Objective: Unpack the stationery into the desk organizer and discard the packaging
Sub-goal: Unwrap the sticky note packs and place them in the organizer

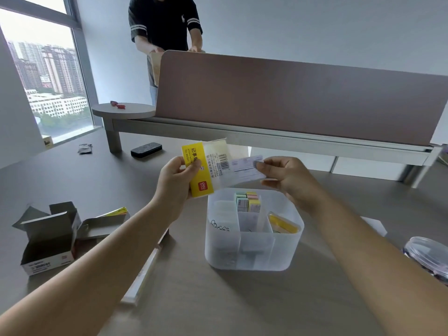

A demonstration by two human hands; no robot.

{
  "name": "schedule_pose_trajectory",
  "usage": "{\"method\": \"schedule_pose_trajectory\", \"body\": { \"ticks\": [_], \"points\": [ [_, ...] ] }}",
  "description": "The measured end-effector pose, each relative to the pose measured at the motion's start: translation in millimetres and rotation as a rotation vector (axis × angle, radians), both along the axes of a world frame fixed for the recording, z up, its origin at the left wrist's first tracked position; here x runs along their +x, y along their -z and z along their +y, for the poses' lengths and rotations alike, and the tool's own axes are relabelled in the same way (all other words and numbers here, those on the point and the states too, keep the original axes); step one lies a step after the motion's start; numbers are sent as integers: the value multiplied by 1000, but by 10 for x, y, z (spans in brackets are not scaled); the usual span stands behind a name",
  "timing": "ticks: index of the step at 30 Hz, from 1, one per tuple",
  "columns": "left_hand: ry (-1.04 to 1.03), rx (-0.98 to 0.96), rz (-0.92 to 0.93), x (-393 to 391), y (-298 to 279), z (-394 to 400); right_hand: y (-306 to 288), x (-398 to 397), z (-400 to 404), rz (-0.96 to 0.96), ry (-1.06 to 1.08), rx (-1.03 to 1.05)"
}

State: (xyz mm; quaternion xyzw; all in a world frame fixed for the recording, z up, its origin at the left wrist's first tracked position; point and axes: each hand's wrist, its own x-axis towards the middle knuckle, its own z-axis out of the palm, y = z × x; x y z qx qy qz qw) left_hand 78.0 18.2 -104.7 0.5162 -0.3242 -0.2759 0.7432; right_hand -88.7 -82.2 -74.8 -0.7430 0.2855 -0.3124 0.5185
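Observation:
A frosted plastic desk organizer (252, 259) stands on the desk in front of me, with pastel sticky-note pads (247, 202), binder rings and a yellow item in its compartments. Above it my left hand (175, 184) grips a clear sticky-note packet with a yellow label (201, 170). My right hand (288, 177) pinches a pale lilac note pad (246, 167) that sticks out of the packet's open right end.
Opened cardboard boxes (48, 238) lie at the left, a long clear wrapper (143, 275) under my left forearm. A round plastic container (429, 255) sits at the right edge. A black eraser (146, 149) lies near the desk divider (291, 98); a person stands behind it.

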Motion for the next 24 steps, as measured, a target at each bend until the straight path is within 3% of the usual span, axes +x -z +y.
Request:
{"method": "schedule_pose_trajectory", "body": {
  "ticks": [6, 13, 24],
  "points": [
    [-65, 51, 59, 116, 69, 31, -114, -159, -88, 131, 63, -318],
    [-56, 44, 57, 83, 26, 31, -231, -208, -98, 392, -152, -314],
    [-46, 66, 49, 93, 15, 15, -335, 26, -148, 618, -171, -516]
  ]
}}
